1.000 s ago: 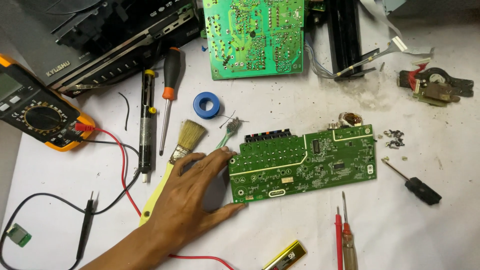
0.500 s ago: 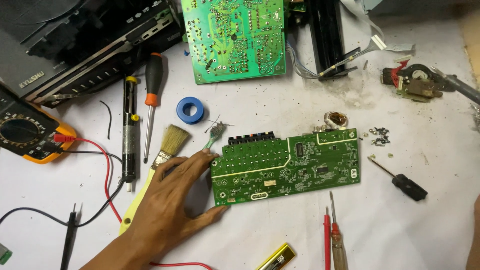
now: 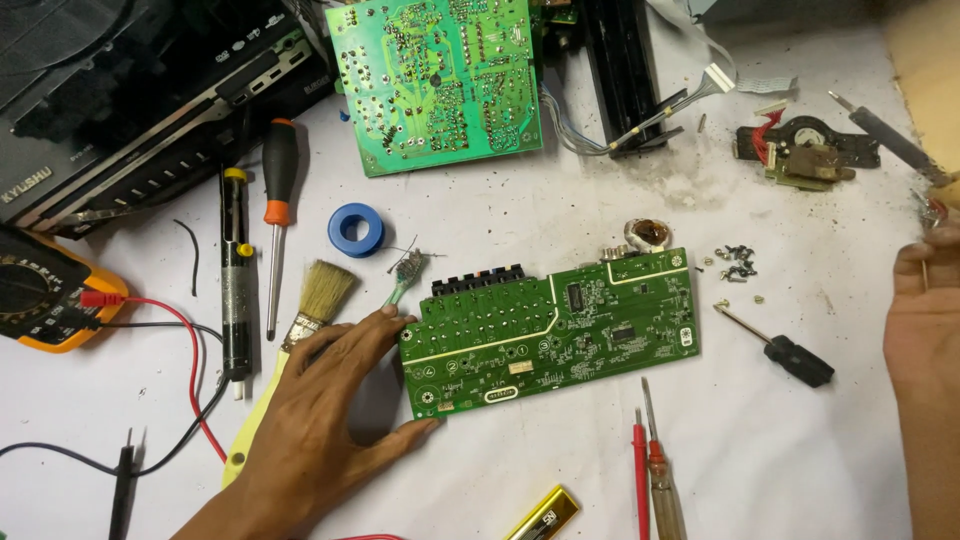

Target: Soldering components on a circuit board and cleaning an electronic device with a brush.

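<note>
White paper covers the workbench (image 3: 820,460), on which a long green rectangular circuit board (image 3: 555,330) lies flat with its long axis running left to right. The left hand (image 3: 320,420), open with fingers spread, presses the board's left short edge. The right hand (image 3: 925,330), well apart at the right, pinches a thin metal tool (image 3: 922,268).
</note>
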